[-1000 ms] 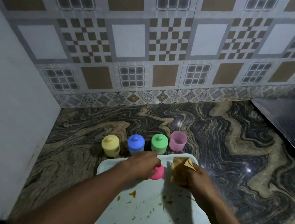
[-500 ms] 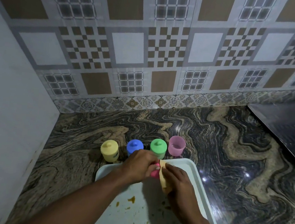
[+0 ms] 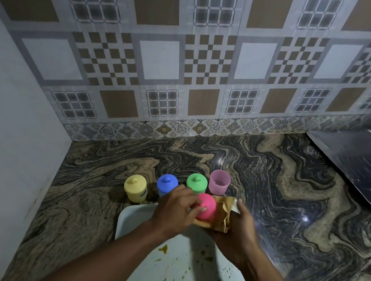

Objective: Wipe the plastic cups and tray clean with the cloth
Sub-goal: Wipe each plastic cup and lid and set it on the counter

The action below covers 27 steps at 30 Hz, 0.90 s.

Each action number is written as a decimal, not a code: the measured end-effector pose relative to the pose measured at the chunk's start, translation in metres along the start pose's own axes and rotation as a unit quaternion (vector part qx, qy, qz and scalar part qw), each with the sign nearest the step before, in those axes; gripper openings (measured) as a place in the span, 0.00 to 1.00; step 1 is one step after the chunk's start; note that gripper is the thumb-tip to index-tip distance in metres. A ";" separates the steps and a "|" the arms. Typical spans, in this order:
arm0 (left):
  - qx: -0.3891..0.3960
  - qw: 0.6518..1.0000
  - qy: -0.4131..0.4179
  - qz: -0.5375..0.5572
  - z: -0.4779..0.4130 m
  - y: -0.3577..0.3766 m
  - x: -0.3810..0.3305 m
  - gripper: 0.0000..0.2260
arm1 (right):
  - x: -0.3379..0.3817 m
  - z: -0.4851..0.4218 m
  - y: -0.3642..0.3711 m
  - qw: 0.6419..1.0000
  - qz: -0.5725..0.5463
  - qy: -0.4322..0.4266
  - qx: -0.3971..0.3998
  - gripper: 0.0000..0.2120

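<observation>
- Pink cup (image 3: 206, 206) pinched in left hand (image 3: 175, 209) grip; right hand (image 3: 237, 231) clasps brown cloth (image 3: 222, 213) against it.
- Risk, judged: cup slipping onto stained tray (image 3: 132, 221), re-soiling.

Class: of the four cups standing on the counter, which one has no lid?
The pale purple cup, rightmost in the row; the others carry knobbed lids.

text: I read none | cups (image 3: 206, 206): no legible label, a faint mark on the far-left yellow cup (image 3: 135, 191) is too blurred to tell | tray (image 3: 132, 219): no print | wall tiles (image 3: 206, 61): patterns only, no signs
</observation>
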State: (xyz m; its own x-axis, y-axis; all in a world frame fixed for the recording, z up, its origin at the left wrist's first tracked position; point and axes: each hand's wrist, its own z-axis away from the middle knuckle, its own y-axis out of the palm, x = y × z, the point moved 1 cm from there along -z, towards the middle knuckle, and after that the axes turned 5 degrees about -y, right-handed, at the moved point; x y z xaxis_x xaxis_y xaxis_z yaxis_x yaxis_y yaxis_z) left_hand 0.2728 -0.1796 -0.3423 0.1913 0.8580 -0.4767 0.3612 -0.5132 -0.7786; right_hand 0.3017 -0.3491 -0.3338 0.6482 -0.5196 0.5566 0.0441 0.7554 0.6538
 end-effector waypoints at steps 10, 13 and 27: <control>0.170 0.937 -0.243 0.186 -0.018 -0.026 -0.003 0.09 | 0.015 -0.009 0.004 0.912 0.388 -0.083 0.107 0.07; 0.280 0.858 -0.332 0.273 -0.025 -0.031 -0.008 0.12 | 0.031 -0.013 0.006 0.893 0.421 -0.044 0.151 0.05; 0.247 0.746 -0.444 0.431 -0.027 -0.013 -0.023 0.09 | 0.048 -0.026 -0.005 0.913 0.388 -0.070 0.109 0.02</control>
State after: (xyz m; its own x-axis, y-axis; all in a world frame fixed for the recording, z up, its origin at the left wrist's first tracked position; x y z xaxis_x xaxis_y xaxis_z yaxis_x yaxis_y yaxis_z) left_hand 0.2880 -0.1918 -0.3101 -0.6008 -0.0356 -0.7986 0.0304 -0.9993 0.0217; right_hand 0.3518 -0.3677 -0.3239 0.3155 0.0796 0.9456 -0.5486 0.8284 0.1133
